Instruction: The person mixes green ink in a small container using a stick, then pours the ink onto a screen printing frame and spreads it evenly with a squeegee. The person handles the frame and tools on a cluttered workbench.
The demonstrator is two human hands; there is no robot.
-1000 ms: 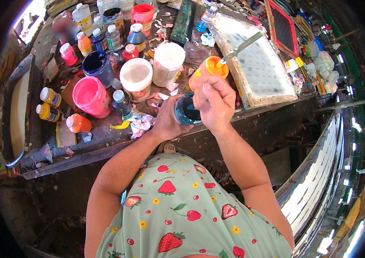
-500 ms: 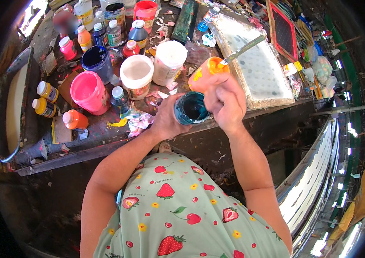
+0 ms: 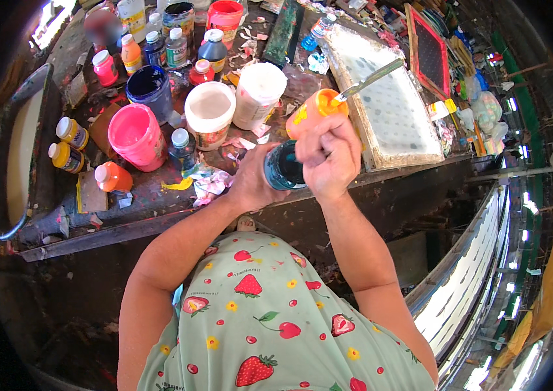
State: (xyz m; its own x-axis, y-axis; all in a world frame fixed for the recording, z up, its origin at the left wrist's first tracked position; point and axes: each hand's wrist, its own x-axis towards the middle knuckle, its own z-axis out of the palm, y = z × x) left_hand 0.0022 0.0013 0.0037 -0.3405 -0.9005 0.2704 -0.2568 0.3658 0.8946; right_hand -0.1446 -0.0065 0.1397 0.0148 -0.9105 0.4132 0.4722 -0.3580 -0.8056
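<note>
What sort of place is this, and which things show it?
Probably a screen-printing workshop: a framed screen and a pink paint tub rest on a stained bench; the left hand holds a dark jar.

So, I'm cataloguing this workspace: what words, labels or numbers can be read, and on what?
Pale green fruit-print cloth garment: small lettering, not transcribed.
Two yellow, white-capped plastic bottles: labels too small to read.
Round, teal-smeared jar in the left hand: no legible lettering.
</note>
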